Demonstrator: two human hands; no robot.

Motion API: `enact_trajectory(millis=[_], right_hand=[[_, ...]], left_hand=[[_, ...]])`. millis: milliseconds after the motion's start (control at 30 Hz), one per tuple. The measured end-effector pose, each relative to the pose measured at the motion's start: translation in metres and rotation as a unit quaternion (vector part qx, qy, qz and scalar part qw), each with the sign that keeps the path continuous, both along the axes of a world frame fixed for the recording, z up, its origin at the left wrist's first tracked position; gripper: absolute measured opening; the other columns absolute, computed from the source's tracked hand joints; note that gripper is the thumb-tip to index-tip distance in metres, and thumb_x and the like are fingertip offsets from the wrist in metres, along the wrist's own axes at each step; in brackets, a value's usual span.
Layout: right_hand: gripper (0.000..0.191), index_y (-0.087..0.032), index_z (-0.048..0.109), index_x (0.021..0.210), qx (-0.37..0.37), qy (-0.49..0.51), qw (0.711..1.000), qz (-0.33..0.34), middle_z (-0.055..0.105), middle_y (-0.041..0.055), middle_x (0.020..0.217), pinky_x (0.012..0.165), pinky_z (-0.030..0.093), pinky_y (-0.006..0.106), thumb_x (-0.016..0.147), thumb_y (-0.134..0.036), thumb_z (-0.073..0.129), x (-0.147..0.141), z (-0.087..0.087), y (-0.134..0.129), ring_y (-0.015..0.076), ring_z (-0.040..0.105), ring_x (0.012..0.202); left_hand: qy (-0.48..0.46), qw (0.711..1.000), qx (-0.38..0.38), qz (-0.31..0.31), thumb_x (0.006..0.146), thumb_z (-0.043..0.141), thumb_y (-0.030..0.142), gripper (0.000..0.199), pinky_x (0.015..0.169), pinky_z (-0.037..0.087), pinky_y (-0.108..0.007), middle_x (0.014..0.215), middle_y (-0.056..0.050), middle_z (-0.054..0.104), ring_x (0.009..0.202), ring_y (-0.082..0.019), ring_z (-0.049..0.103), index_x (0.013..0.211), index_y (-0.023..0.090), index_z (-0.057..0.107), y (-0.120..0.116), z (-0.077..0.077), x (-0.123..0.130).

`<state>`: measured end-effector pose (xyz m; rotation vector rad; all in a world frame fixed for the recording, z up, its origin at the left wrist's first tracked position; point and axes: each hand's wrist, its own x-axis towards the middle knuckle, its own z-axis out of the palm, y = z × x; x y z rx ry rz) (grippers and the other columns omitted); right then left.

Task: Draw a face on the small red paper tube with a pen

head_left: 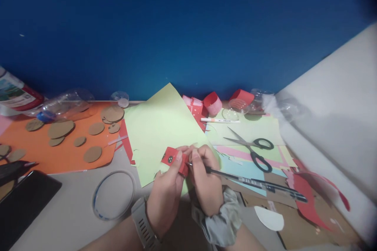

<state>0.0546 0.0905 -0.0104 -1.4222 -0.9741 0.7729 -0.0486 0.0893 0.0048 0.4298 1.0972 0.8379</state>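
Observation:
Near the bottom centre, my left hand (pixel 166 184) grips a small red paper piece (pixel 170 156) with black dotted round marks on it. A black pen (pixel 250 181) is held in my right hand (pixel 206 176), its tip touching or very close to the right end of the red piece. The pen's clear barrel points to the lower right. Both hands are together over the lower part of a pale green sheet (pixel 160 121). The fingers partly cover the red piece.
Scissors (pixel 250 144) lie on coloured paper at the right, near a marker (pixel 220 120) and red paper rings (pixel 212 103). Cardboard discs (pixel 61 129) rest on orange paper (pixel 103 160) at the left. A clear ring (pixel 94 200) and a black phone (pixel 29 204) are nearer.

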Motion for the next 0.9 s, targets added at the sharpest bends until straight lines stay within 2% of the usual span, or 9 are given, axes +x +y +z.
enact_trajectory(millis=[67,167,300,433,567,633,733,800,900], right_hand=[[0.052,-0.031,0.047,0.072,0.002,0.004,1.0,0.01,0.042,-0.0068,0.066,0.058,0.045,0.03,0.109,-0.055,0.074,0.0,0.0004,-0.0005,0.0183,0.039,0.062],[0.053,-0.031,0.046,0.071,0.001,0.011,1.0,0.025,0.041,-0.007,0.066,0.057,0.045,0.03,0.108,-0.055,0.075,0.0005,0.0002,-0.0003,0.0179,0.038,0.062],[0.057,-0.031,0.042,0.07,-0.001,0.019,0.999,0.035,0.039,-0.0074,0.064,0.055,0.042,0.029,0.107,-0.059,0.075,0.0009,0.0001,0.0009,0.0174,0.035,0.061],[0.057,-0.031,0.043,0.071,-0.001,0.019,0.999,0.035,0.037,-0.0075,0.066,0.057,0.043,0.029,0.108,-0.059,0.076,0.0008,0.0009,0.0008,0.0179,0.034,0.062],[0.058,-0.031,0.044,0.07,-0.003,0.021,0.999,0.04,0.037,-0.0074,0.066,0.056,0.043,0.03,0.107,-0.061,0.078,0.0012,0.0,0.0001,0.018,0.035,0.062],[0.059,-0.031,0.044,0.071,-0.004,0.02,0.999,0.037,0.038,-0.0072,0.066,0.056,0.043,0.03,0.108,-0.061,0.077,0.0015,-0.0012,-0.0001,0.0182,0.035,0.062],[0.06,-0.031,0.044,0.071,-0.005,0.018,0.999,0.037,0.039,-0.0067,0.067,0.057,0.044,0.031,0.109,-0.063,0.076,0.0016,-0.0023,-0.0002,0.0188,0.036,0.063],[0.061,-0.031,0.044,0.07,-0.006,0.018,0.999,0.04,0.039,-0.0068,0.066,0.057,0.043,0.031,0.108,-0.065,0.077,0.0017,-0.002,-0.0004,0.0188,0.036,0.063],[0.061,-0.031,0.043,0.071,-0.008,0.019,0.999,0.044,0.037,-0.0076,0.065,0.055,0.041,0.031,0.108,-0.066,0.077,0.0018,-0.0003,-0.0005,0.0181,0.034,0.06]], left_hand=[[-0.005,1.0,-0.004,-0.004,0.123,0.06,0.045,0.04,0.16,0.011,-0.056,0.172,-0.008,0.084,0.184,-0.032,0.055,0.136,0.03,0.095,-0.0013,-0.0009,0.0011],[-0.011,1.0,-0.006,-0.008,0.125,0.057,0.047,0.042,0.161,0.0,-0.056,0.175,-0.005,0.081,0.185,-0.03,0.054,0.13,0.032,0.096,-0.0032,-0.0032,0.0026],[-0.022,1.0,-0.011,-0.013,0.127,0.052,0.046,0.045,0.162,0.007,-0.06,0.18,-0.001,0.078,0.186,-0.03,0.052,0.136,0.035,0.095,-0.0032,-0.006,0.0018],[-0.022,0.999,-0.019,-0.019,0.127,0.055,0.049,0.043,0.161,-0.002,-0.065,0.185,0.001,0.073,0.189,-0.032,0.047,0.135,0.036,0.095,-0.0026,-0.0059,0.0002],[-0.023,0.999,-0.021,-0.01,0.125,0.057,0.048,0.042,0.161,-0.002,-0.056,0.177,0.0,0.08,0.188,-0.031,0.049,0.126,0.036,0.097,-0.0029,-0.0054,0.0012],[-0.026,0.999,-0.019,0.001,0.125,0.055,0.049,0.044,0.161,-0.003,-0.053,0.174,-0.001,0.082,0.188,-0.029,0.049,0.129,0.035,0.097,-0.0033,-0.0056,0.0026],[-0.031,0.999,-0.014,0.009,0.124,0.059,0.054,0.044,0.162,0.007,-0.052,0.171,-0.003,0.084,0.186,-0.03,0.051,0.139,0.034,0.094,-0.0037,-0.0051,0.0041],[-0.029,0.999,-0.008,0.009,0.121,0.065,0.057,0.041,0.161,0.013,-0.05,0.168,-0.005,0.087,0.184,-0.031,0.055,0.139,0.034,0.094,-0.0036,-0.0032,0.0041],[-0.021,1.0,0.001,0.015,0.117,0.074,0.058,0.038,0.161,0.011,-0.051,0.163,-0.007,0.09,0.182,-0.033,0.058,0.136,0.032,0.094,-0.0025,0.001,0.0032]])
